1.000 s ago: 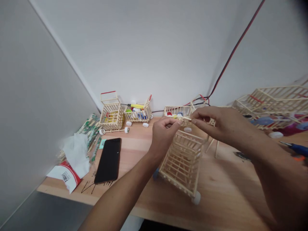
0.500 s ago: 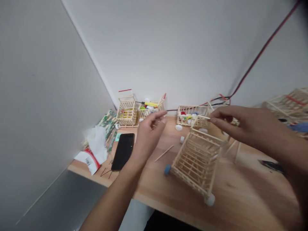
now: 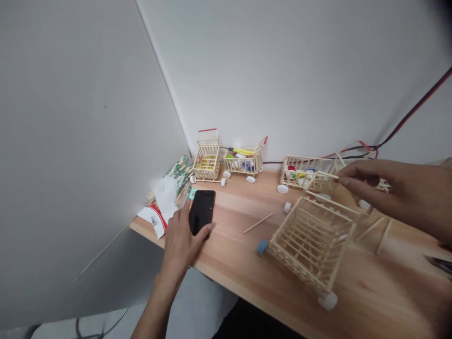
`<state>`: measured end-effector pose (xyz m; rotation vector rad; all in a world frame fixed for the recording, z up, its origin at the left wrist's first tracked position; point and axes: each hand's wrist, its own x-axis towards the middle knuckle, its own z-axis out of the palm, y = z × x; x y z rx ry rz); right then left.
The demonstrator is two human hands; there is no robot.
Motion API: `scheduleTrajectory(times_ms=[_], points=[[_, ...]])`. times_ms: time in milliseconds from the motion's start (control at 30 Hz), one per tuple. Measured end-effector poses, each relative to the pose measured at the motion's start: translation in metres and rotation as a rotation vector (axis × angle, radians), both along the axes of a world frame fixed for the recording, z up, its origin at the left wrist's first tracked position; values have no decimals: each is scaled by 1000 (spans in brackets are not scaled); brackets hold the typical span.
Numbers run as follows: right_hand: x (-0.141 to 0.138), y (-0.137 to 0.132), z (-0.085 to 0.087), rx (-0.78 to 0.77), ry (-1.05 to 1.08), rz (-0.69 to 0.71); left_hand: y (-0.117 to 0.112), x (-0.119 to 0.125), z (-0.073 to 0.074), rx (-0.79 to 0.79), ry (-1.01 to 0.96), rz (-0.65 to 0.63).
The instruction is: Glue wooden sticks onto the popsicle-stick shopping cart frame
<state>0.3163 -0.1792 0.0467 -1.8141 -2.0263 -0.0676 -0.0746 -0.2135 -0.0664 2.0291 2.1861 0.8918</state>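
**Left hand [image 3: 181, 233] on the smartphone [image 3: 202, 213], right hand [image 3: 399, 193] out by the stick cart [image 3: 319, 181]!**

Starting at the far left, a crumpled tissue [image 3: 165, 197] sits on a red-and-white packet [image 3: 151, 220], with green packets [image 3: 180, 175] just behind. Two small wooden carts are lined up against the wall: one holding yellow pieces [image 3: 207, 162], the other full of colourful bottle caps [image 3: 243, 161]. And here's the left hand, fingers spread, pressing at the lower edge of the black phone lying flat on the table [image 3: 240, 263]. The hands are well apart! Farther right, a loose wooden stick [image 3: 257, 223] lies bare on the wood, next to a big stick cart [image 3: 312, 242] tipped over on its side, with a blue wheel [image 3: 262, 246] and a white wheel [image 3: 327, 300]. Above it, the right hand reaches out, fingers extended and close together, tips right at the top rail of the stick cart by the back wall. Gripping that rail or only touching it? Can't tell from here!
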Motion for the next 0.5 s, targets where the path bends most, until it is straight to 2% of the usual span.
scheduleTrajectory(times_ms=[100,233,500], points=[[7,2,-4,0,-31,-32,-2,15,4,-88,147,9],[9,1,-5,-29,-36,-60,3,23,7,-111,298,88],[3,0,0,-62,-16,-67,23,33,10,-157,415,143]])
